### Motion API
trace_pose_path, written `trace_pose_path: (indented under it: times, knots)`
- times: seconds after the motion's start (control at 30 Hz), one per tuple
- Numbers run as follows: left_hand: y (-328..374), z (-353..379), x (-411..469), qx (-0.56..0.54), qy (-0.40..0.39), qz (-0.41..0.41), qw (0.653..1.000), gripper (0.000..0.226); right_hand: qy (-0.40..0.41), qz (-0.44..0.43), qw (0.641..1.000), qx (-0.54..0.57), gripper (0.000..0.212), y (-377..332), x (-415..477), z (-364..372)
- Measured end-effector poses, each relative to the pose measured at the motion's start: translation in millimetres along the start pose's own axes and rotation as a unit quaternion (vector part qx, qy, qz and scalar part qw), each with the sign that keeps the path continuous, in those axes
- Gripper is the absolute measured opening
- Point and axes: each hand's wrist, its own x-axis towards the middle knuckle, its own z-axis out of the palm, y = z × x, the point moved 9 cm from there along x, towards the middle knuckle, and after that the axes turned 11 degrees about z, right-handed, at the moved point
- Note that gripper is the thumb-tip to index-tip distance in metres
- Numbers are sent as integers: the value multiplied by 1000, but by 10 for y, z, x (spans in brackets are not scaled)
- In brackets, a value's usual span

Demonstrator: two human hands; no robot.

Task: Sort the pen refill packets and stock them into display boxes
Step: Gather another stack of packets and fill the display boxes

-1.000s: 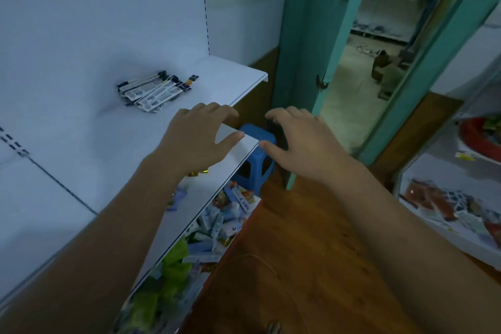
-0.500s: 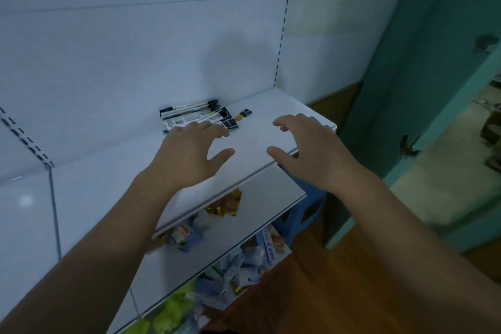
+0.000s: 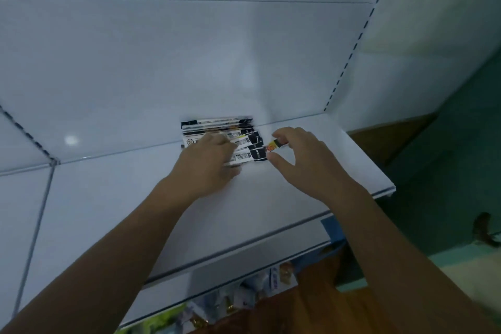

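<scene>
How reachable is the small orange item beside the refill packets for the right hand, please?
Likely yes: the right hand arches over the orange item on the shelf, with nothing between them.

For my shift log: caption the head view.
Left hand rests on packets on a white shelf; right hand brackets a small orange item beside them.

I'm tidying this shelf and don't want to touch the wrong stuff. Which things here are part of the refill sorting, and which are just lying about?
Job: pen refill packets under the left hand; small orange-tipped piece by the right hand; white shelf.
Lying about: mixed goods below; blue stool.
</scene>
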Motion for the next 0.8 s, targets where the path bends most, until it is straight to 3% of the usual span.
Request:
trace_pose_path:
  times: [0.33,0.5,0.8]
  knots:
    - [13,86,70,-36,6,-52,998,58,-57,-72,993,73,38,339,499,213]
    - [12,135,27,-39,-9,-71,997,62,-92,-110,989,26,39,400,657,370]
    - [15,304,3,-11,-100,-90,991,49,-136,-106,984,-48,31,573,796,573]
